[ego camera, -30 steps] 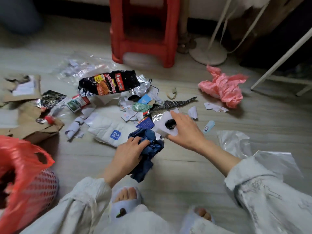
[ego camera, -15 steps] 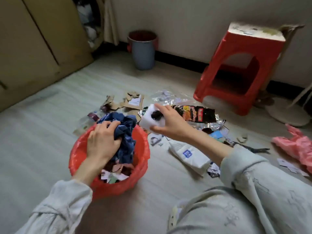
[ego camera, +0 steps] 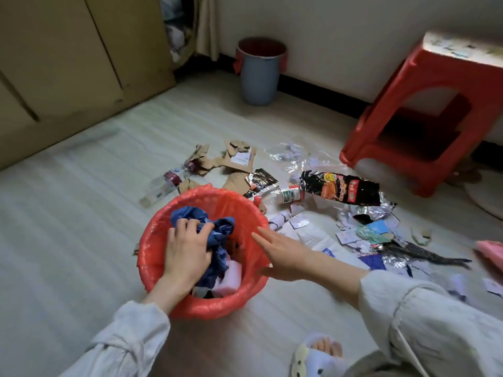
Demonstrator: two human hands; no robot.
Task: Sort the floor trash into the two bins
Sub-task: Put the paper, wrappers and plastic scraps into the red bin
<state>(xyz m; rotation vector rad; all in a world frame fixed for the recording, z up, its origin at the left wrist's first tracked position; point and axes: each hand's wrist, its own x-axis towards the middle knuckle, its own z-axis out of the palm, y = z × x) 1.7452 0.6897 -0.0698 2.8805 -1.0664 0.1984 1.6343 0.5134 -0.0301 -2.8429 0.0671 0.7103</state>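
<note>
A red bin lined with a red bag [ego camera: 152, 257] stands on the floor in front of me. My left hand [ego camera: 186, 247] is inside it, gripping a crumpled blue bag [ego camera: 217, 229] and pushing it down. A white and pink piece [ego camera: 230, 276] lies in the bin beside it. Over the bin's right rim my right hand [ego camera: 280, 251] hovers with straight fingers and holds nothing. A second bin, grey-blue with a red liner [ego camera: 260, 77], stands by the far wall. Floor trash lies to the right: a black snack bag [ego camera: 340, 187], torn cardboard [ego camera: 236, 161], paper scraps [ego camera: 299, 221].
A red plastic stool [ego camera: 435, 104] stands at the right by the wall. A clear bottle [ego camera: 160, 186] lies left of the cardboard. A pink bag [ego camera: 490, 250] shows at the right edge. Wooden cabinet doors [ego camera: 68, 63] close the left side. My slippered foot [ego camera: 318, 355] is below.
My left hand has pushed the blue bag from above the rim down into the red bin. My right hand has let go of the white piece, which now lies in the bin.
</note>
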